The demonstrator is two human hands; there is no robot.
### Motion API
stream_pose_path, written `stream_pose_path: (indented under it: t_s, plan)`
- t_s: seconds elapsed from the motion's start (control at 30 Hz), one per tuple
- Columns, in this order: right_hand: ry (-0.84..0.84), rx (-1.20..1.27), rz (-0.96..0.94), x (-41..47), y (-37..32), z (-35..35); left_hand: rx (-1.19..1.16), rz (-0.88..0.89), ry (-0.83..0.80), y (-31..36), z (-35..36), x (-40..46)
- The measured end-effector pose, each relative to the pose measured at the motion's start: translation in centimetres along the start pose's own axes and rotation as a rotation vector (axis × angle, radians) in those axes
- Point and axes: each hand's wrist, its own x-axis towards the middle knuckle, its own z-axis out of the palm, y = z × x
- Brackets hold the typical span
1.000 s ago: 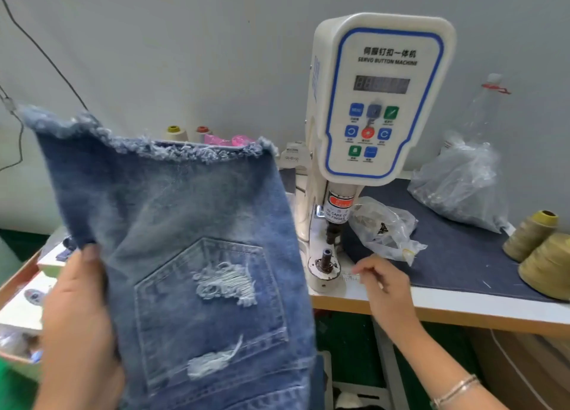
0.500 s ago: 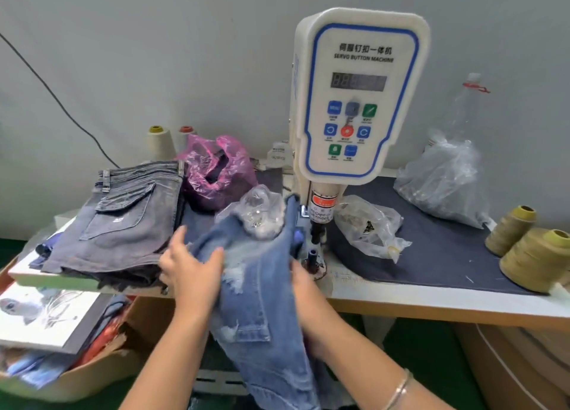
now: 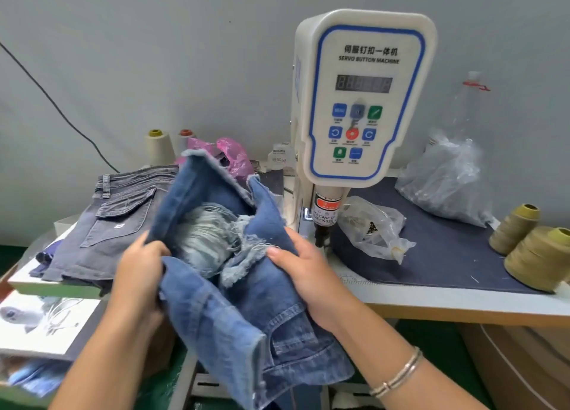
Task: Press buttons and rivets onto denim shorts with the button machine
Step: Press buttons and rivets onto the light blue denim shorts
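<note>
The blue denim shorts (image 3: 222,286) are gripped by the left hand (image 3: 138,274) and right hand (image 3: 311,280), fingers curled into the fabric. They are held at the table's (image 3: 431,301) front edge, before the button machine (image 3: 361,101).

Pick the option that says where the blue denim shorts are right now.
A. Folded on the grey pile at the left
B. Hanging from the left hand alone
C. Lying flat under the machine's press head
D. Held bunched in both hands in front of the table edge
D: the left hand and the right hand each grip the bunched blue denim shorts, left of the button machine and short of its press head.
</note>
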Motion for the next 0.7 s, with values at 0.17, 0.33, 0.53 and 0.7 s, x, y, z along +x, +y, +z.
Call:
stream_pose_path:
  t_s: [0.17, 0.33, 0.53, 0.7]
  plan:
    - [-0.099, 0.288, 0.076, -3.6, -0.8, -3.5, 0.091, 0.023, 0.113, -0.3, -3.8, 3.9]
    - [-0.176, 0.389, 0.039, -4.7, -3.2, -3.4, 0.388, 0.227, 0.032, -1.1, -3.0, 4.6]
    - [-0.055, 0.361, 0.09, -0.3, -4.7, -1.7, 0.354, 0.432, -0.69, 0.6, 2.2, 1.0]
    - [-0.042, 0.327, 0.123, 0.7, -5.3, -1.2, 0.414, 0.536, -0.694, -0.3, 5.0, -0.5]
